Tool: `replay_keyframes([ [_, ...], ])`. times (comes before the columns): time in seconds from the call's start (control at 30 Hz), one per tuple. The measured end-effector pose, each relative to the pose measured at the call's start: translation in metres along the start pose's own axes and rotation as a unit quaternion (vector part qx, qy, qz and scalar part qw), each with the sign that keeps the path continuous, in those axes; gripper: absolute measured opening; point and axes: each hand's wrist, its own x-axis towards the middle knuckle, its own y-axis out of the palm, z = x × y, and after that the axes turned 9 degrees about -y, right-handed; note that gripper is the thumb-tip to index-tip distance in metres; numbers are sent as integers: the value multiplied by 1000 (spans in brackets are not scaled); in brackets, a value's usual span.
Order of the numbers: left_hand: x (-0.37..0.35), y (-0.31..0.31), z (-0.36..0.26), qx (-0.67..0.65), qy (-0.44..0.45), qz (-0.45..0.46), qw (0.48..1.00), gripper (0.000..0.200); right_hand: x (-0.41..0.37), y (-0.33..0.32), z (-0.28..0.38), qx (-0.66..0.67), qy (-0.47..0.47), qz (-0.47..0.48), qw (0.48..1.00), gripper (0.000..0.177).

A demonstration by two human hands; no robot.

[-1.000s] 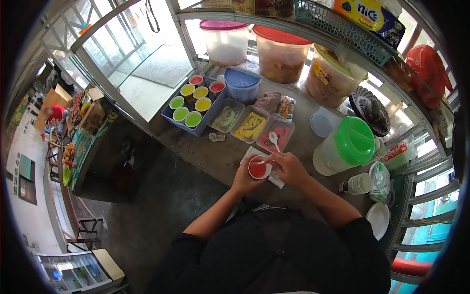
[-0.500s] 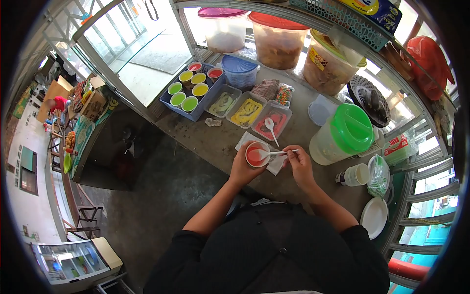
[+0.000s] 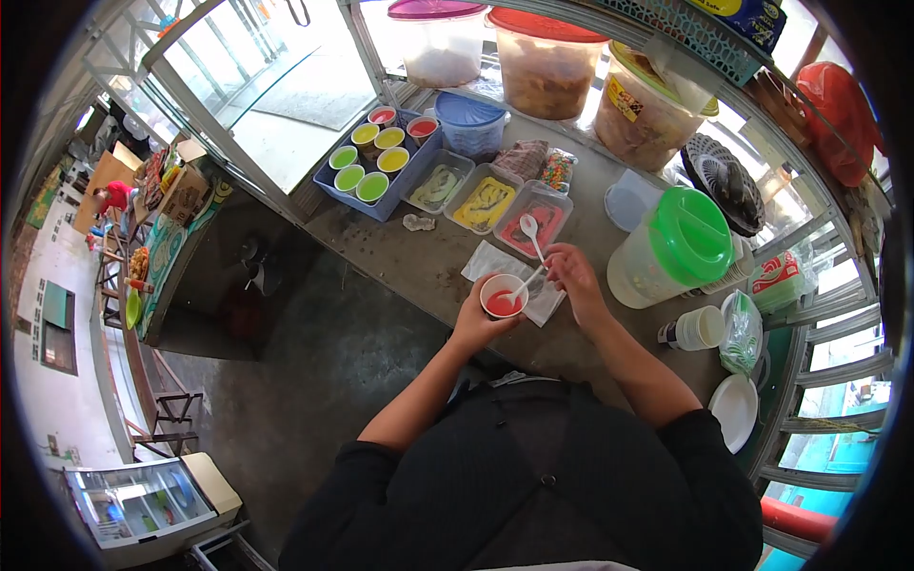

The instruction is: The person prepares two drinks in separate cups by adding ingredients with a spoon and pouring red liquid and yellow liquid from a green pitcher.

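Note:
A paper cup (image 3: 489, 288) with red content is held in my left hand (image 3: 475, 324), its fingers wrapped round the side. A white plastic spoon (image 3: 526, 285) stands slanted in the cup, its bowl in the red. At the upper end of its handle is my right hand (image 3: 574, 274), fingers bent close to the handle; the exact grip is too small to tell. Below the hands lies a white paper (image 3: 486, 258). Just beyond, a tub of red paste (image 3: 552, 220) has another white spoon (image 3: 529, 227) in it, beside a yellow tub (image 3: 485, 204) and a pale green tub (image 3: 439, 186).
A blue crate (image 3: 382, 211) holds several filled cups. To the right stand a green-lidded container (image 3: 669, 249), stacked cups (image 3: 698, 329) and white plates (image 3: 734, 413). Large lidded tubs (image 3: 552, 76) line the back. A distant person (image 3: 116, 195) in red is at far left.
The spoon in the cup has gone from lying nearly level to a steeper slant. My right hand has moved up and away from the cup, and its fingers have lifted.

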Motion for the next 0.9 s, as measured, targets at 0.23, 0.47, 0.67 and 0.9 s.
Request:
replay_keyframes([
  [0.23,8,-21,17,-48,2,-22,999,95,43,-29,-75,-393,66,-2,917,41],
  [0.47,44,-37,17,-8,45,-63,997,91,69,-38,-61,-435,16,1,900,24],
  [0.67,59,-39,23,29,74,-110,991,85,95,-53,-35,-580,-82,14,811,12],
  [0.9,53,-36,30,126,98,-155,975,81,101,-36,-19,-565,-80,67,819,12],
])
